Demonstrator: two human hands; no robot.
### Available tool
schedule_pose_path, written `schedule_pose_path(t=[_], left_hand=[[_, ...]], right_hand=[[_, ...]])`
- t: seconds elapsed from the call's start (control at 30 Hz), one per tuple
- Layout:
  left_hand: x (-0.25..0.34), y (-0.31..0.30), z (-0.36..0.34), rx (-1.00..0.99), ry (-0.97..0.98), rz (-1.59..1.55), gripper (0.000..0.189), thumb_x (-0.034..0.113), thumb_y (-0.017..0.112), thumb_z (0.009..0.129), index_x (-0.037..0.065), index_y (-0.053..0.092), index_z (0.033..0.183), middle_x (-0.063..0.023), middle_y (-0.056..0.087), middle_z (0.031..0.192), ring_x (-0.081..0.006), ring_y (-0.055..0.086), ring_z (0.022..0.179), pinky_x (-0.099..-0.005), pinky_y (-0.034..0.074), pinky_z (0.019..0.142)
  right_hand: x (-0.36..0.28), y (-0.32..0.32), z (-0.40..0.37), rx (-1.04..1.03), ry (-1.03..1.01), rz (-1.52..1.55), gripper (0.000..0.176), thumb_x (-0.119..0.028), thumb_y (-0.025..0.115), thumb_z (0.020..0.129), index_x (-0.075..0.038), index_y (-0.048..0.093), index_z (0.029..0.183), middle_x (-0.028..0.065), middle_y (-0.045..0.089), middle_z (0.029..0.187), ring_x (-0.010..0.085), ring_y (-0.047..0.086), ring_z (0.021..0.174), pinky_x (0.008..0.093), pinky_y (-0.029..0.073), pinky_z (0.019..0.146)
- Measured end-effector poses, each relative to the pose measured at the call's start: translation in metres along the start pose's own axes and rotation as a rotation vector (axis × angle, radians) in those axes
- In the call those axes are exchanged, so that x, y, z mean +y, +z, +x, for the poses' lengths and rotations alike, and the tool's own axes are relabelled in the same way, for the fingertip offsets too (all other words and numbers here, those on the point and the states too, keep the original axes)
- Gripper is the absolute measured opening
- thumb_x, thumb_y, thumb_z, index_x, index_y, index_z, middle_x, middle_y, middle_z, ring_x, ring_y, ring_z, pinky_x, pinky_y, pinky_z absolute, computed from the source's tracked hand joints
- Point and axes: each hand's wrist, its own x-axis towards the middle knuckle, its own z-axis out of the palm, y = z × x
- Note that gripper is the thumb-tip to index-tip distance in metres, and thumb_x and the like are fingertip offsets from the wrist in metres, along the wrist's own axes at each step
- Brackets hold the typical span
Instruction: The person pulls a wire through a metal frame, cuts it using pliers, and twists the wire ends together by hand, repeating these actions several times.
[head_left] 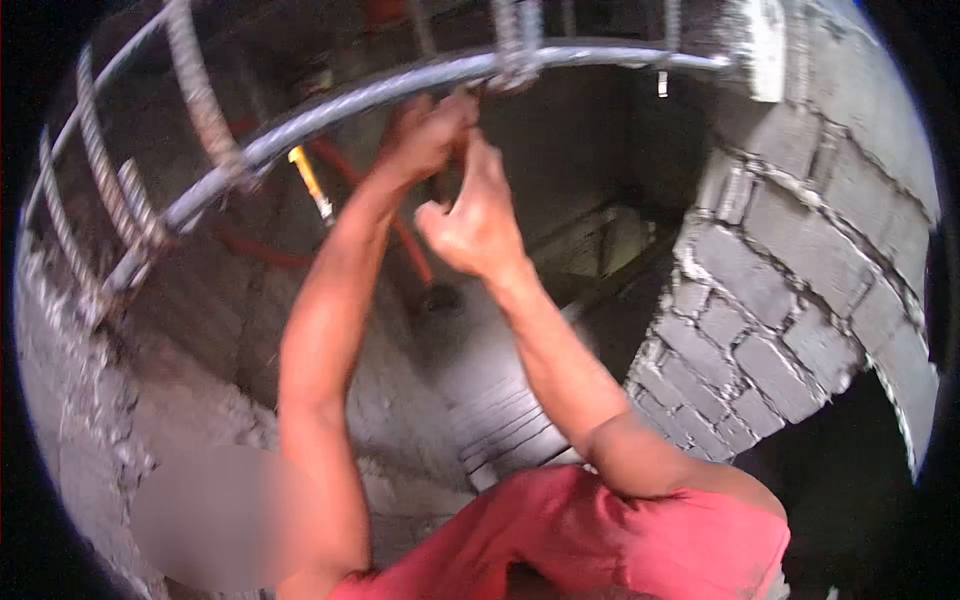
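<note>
My left hand (432, 137) is raised with its fingers curled, just under the ridged steel bar (390, 90). I cannot tell what its fingers grip. Close below and to the right is my right hand (478, 215), thumb apart and fingers pointing up toward the left hand. Above both hands, a rusty upright rebar (508, 45) meets the long bar at a joint. Both bare arms reach up from the red shirt (640, 540) at the bottom of the view.
More upright rebars (200, 90) cross the bar at left. A block wall (780, 250) with rough mortar joints rises at right, and rough concrete (75, 370) borders the left. Behind the arms are a yellow-handled tool (310, 182) and an orange pipe (412, 250).
</note>
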Motion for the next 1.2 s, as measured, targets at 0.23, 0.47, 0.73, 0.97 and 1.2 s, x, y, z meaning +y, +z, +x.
schedule_pose_path(t=[0.23,0.47,0.73,0.97,1.2], left_hand=[[0.049,-0.002,-0.010,0.217,0.034,0.086,0.031,0.027,0.058,0.088,-0.004,0.063,0.087,-0.0171,0.062,0.068,-0.0292,0.062,0.066,-0.0445,0.047,0.065],[0.060,0.009,-0.015,0.332,-0.117,0.644,0.045,0.038,0.063,0.080,-0.001,0.068,0.102,-0.0269,0.069,0.095,-0.0448,0.067,0.091,-0.0506,0.052,0.083],[0.067,-0.043,-0.027,-0.141,-0.167,0.102,0.050,0.048,0.071,0.076,0.000,0.070,0.093,-0.0089,0.068,0.076,-0.0198,0.063,0.065,-0.0345,0.051,0.064],[0.053,-0.034,-0.021,-0.082,-0.086,0.049,0.040,0.040,0.071,0.071,0.003,0.071,0.085,-0.0111,0.068,0.072,-0.0201,0.066,0.068,-0.0373,0.051,0.066],[0.042,-0.012,-0.022,0.087,0.069,-0.034,0.032,0.031,0.060,0.086,-0.001,0.067,0.089,-0.0065,0.063,0.073,-0.0148,0.055,0.068,-0.0357,0.043,0.063]], right_hand=[[0.015,0.071,0.000,0.212,0.107,0.063,0.062,-0.019,0.069,0.082,0.002,0.042,0.135,0.0295,0.051,0.126,0.0444,0.048,0.118,0.0495,0.040,0.098],[0.036,0.052,0.006,-0.024,-0.027,0.440,0.048,-0.009,0.067,0.083,-0.004,0.052,0.128,0.0125,0.060,0.125,0.0244,0.058,0.116,0.0382,0.048,0.094],[0.032,0.004,0.006,-0.770,0.509,2.178,0.052,-0.011,0.057,0.085,-0.002,0.045,0.135,0.0106,0.055,0.113,0.0260,0.055,0.083,0.0388,0.057,0.070],[0.034,-0.001,0.000,-0.730,0.678,2.183,0.050,-0.038,0.051,0.098,0.001,0.049,0.130,0.0179,0.057,0.113,0.0356,0.062,0.094,0.0444,0.057,0.076],[0.033,-0.033,0.020,-0.732,0.651,1.615,0.072,-0.062,0.035,0.098,0.002,0.052,0.126,0.0279,0.067,0.107,0.0420,0.070,0.086,0.0457,0.060,0.074]])
